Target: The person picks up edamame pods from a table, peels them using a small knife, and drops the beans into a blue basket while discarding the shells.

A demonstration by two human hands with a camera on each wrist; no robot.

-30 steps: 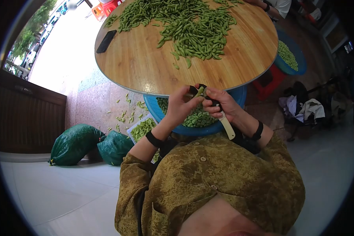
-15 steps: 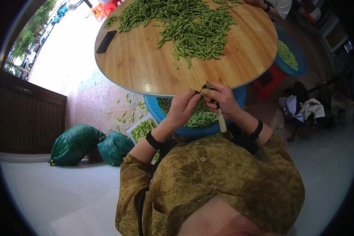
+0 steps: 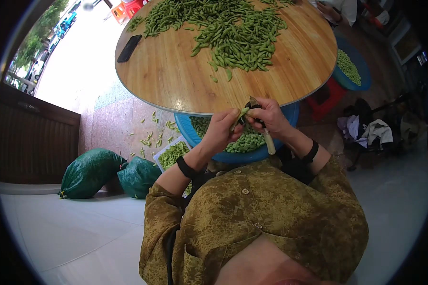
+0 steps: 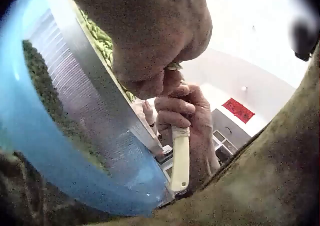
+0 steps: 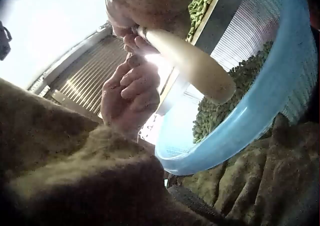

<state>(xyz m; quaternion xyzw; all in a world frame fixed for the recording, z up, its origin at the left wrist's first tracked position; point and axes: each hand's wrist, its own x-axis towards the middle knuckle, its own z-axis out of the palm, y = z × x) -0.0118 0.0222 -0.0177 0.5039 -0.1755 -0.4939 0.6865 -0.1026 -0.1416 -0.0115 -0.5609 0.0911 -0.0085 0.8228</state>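
Both hands meet over the near edge of the table, above a blue basket (image 3: pixel 185 127) of shelled green beans (image 3: pixel 245 142). My left hand (image 3: pixel 222 127) pinches a green bean pod (image 3: pixel 243 112) between thumb and fingers. Curled round a knife, my right hand (image 3: pixel 272 117) has its thumb close against the pod. The knife's pale handle (image 3: pixel 270 144) sticks out below that fist, also plain in the right wrist view as a cream handle (image 5: pixel 200 68). A short piece of blade (image 3: pixel 253 100) shows above the fingers. Dark coverings wrap some fingertips.
A large heap of bean pods (image 3: pixel 242 42) lies on the round wooden table (image 3: pixel 166 80), with a black phone (image 3: pixel 129 48) at left. Below left are a tray of pods (image 3: pixel 173 156) and green sacks (image 3: pixel 94 173). A blue basin (image 3: pixel 361 78) stands right, near another person (image 3: pixel 335 14).
The pod dipped out of sight between the hands half a second ago and shows again now. The knife handle has swung from slanting right to nearly upright. The other person's arm has drawn back.
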